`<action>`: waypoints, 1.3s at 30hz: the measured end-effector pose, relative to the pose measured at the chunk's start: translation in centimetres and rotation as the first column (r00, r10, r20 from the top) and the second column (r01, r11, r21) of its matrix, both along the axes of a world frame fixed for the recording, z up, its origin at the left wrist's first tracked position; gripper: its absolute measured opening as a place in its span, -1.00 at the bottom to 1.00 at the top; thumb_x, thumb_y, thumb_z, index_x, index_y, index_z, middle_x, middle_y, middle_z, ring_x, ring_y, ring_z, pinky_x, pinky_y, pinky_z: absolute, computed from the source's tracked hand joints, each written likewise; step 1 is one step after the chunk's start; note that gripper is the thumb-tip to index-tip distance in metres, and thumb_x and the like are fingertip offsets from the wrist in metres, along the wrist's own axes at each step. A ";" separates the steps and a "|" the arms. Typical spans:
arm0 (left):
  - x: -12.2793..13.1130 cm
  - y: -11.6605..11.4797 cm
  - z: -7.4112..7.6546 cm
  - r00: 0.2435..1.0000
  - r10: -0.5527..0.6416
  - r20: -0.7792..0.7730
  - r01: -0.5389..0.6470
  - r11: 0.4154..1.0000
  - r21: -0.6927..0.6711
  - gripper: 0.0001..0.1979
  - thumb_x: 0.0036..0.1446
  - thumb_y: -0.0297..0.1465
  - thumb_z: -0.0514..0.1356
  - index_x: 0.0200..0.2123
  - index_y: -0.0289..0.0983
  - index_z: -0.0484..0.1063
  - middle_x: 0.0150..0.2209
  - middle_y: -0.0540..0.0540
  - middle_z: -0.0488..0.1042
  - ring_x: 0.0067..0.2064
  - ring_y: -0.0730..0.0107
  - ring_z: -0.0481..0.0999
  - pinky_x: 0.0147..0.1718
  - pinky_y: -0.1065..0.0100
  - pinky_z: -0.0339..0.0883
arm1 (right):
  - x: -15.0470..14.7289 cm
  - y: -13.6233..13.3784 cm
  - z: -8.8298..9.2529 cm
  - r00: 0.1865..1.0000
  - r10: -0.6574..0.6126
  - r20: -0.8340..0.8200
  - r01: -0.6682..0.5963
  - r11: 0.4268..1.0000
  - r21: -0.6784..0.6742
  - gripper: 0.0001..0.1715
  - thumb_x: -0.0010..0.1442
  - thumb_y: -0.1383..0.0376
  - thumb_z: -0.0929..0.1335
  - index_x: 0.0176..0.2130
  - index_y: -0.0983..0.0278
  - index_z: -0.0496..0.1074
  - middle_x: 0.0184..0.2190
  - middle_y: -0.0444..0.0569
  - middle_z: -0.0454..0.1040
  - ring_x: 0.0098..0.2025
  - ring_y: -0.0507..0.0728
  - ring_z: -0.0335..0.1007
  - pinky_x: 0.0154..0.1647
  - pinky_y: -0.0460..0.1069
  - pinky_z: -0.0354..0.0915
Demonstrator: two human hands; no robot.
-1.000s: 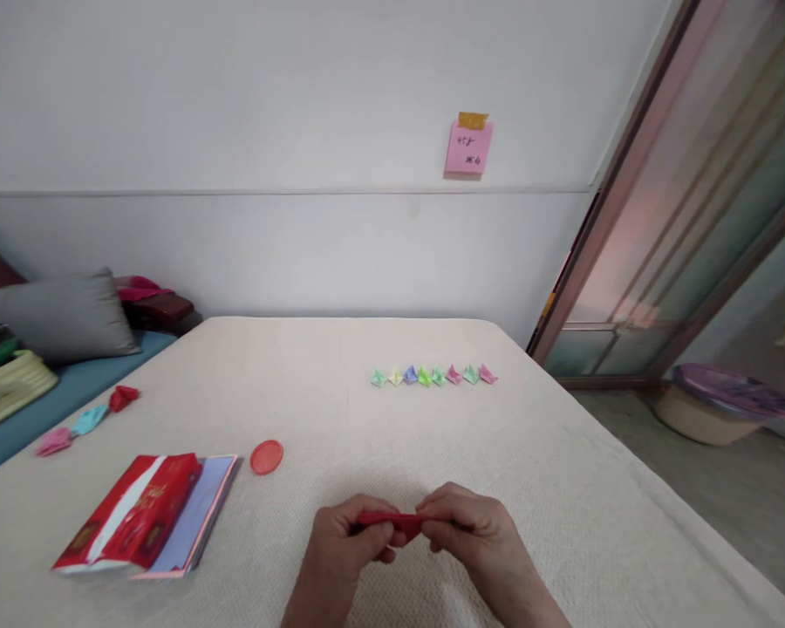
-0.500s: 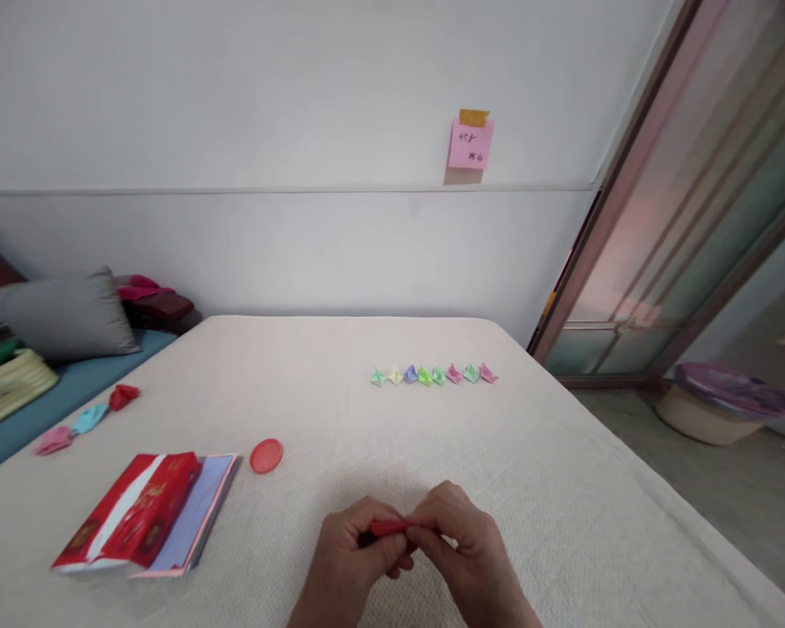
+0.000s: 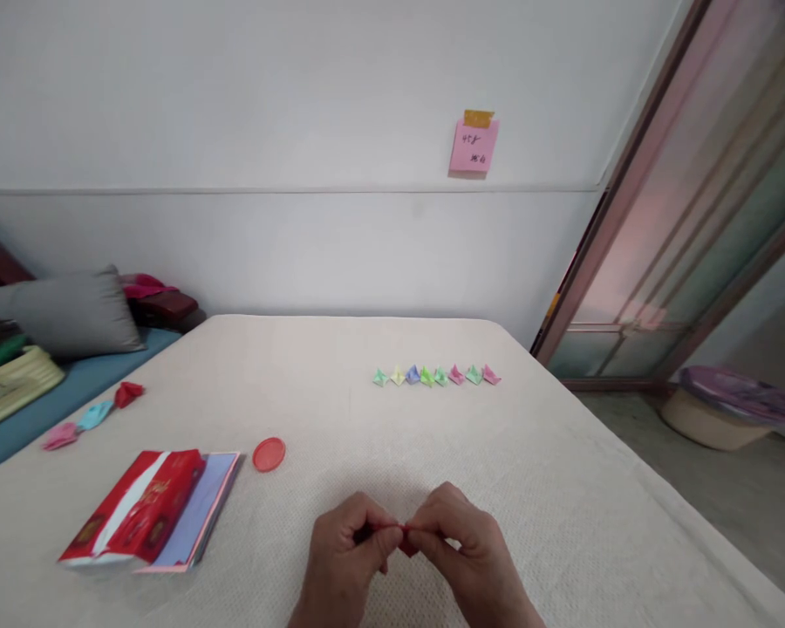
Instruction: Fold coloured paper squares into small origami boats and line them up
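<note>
Near the front edge of the view, my left hand and my right hand meet fingertip to fingertip. Between their pinched thumbs and forefingers is a small piece of folded red paper, mostly hidden by the fingers. Beyond them a row of several small origami pieces, in green, yellow, blue and pink, stands on the cloth. A round red lid lies to the left of my left hand. Further left, a red packet rests on a stack of coloured paper.
A pale textured cloth covers the table. At its left edge lie pink, light blue and red folded pieces. A grey cushion sits beyond that edge; a lidded bin stands on the floor at right.
My fingers have shifted on the red paper; its lower part now shows as a small point between the fingertips. The whole view has moved slightly. Other things stay in place.
</note>
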State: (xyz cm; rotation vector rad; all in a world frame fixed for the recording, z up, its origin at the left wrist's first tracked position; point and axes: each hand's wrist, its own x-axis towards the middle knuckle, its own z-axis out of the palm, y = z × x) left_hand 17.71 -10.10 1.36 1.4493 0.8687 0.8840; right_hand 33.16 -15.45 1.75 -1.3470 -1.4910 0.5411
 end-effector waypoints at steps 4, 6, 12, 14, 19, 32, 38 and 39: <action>0.0 0.1 -0.2 0.997 0.071 0.037 -0.069 0.996 -0.056 -0.79 -0.09 -0.36 0.33 -0.65 -0.27 0.40 -0.73 0.10 0.26 -0.62 0.52 0.20 -0.62 0.47 0.04 | -0.1 -0.1 0.1 1.000 -0.011 -0.023 0.010 0.999 -0.034 -0.76 0.08 0.41 0.39 -0.58 0.20 0.50 -0.59 -0.12 0.50 -0.43 0.10 0.34 -0.31 0.01 0.20; 0.0 0.2 -0.2 0.998 0.049 0.042 -0.047 0.997 -0.057 -0.77 -0.05 -0.32 0.31 -0.65 -0.28 0.41 -0.73 0.09 0.25 -0.63 0.51 0.20 -0.61 0.46 0.05 | 0.0 -0.1 0.1 0.998 -0.035 -0.057 0.031 0.997 -0.071 -0.75 0.04 0.44 0.38 -0.60 0.21 0.49 -0.60 -0.12 0.47 -0.43 0.10 0.33 -0.37 -0.02 0.20; 0.1 0.5 -0.4 0.999 -0.021 0.033 0.025 0.992 -0.123 -0.79 -0.02 -0.25 0.29 -0.51 -0.28 0.45 -0.70 0.10 0.26 -0.62 0.50 0.21 -0.59 0.45 0.07 | 0.2 0.0 -0.4 0.971 -0.107 -0.216 0.069 0.982 -0.173 -0.78 -0.04 0.45 0.38 -0.64 0.23 0.49 -0.59 -0.14 0.40 -0.50 0.05 0.30 -0.46 -0.06 0.17; 0.3 0.4 -0.5 0.997 -0.066 0.039 0.071 0.988 -0.137 -0.79 -0.11 -0.28 0.36 -0.43 -0.27 0.47 -0.66 0.10 0.29 -0.58 0.49 0.22 -0.57 0.46 0.06 | 0.2 0.0 -0.5 0.955 -0.110 -0.275 0.054 0.978 -0.202 -0.79 -0.04 0.43 0.39 -0.64 0.22 0.51 -0.58 -0.14 0.41 -0.50 0.05 0.30 -0.47 -0.06 0.17; 0.5 0.2 -0.6 0.998 -0.066 -0.016 0.065 0.995 -0.082 -0.77 0.03 -0.29 0.24 -0.57 -0.29 0.48 -0.68 0.08 0.25 -0.59 0.50 0.17 -0.58 0.44 0.02 | -0.1 0.1 -0.1 0.935 -0.109 -0.338 0.018 0.965 -0.260 -0.80 -0.06 0.41 0.39 -0.64 0.22 0.51 -0.62 -0.16 0.43 -0.53 0.05 0.32 -0.47 -0.06 0.19; 0.1 1.2 -0.9 0.998 0.053 0.040 -0.046 0.985 -0.168 -0.76 -0.07 -0.25 0.29 -0.61 -0.29 0.46 -0.74 0.13 0.18 -0.65 0.54 0.11 -0.63 0.45 -0.05 | 0.9 0.2 0.0 0.962 -0.176 -0.209 0.106 0.946 -0.306 -0.84 -0.03 0.27 0.38 -0.60 0.22 0.49 -0.58 -0.13 0.43 -0.42 0.13 0.33 -0.32 0.00 0.19; -0.2 1.3 -0.6 0.997 0.068 0.035 -0.061 0.984 -0.170 -0.75 -0.04 -0.26 0.29 -0.61 -0.29 0.45 -0.75 0.14 0.16 -0.65 0.55 0.10 -0.62 0.46 -0.05 | 1.1 0.3 0.9 0.968 -0.171 -0.185 0.109 0.946 -0.306 -0.82 -0.02 0.25 0.38 -0.60 0.23 0.47 -0.57 -0.12 0.40 -0.42 0.13 0.32 -0.32 0.00 0.18; -0.2 1.4 -0.5 0.997 0.072 0.036 -0.065 0.983 -0.170 -0.75 -0.04 -0.26 0.29 -0.61 -0.29 0.45 -0.75 0.14 0.16 -0.64 0.55 0.10 -0.62 0.46 -0.05 | 1.2 0.3 0.9 0.968 -0.155 -0.199 0.087 0.945 -0.315 -0.82 -0.01 0.24 0.37 -0.58 0.23 0.49 -0.55 -0.11 0.42 -0.40 0.14 0.34 -0.30 0.00 0.18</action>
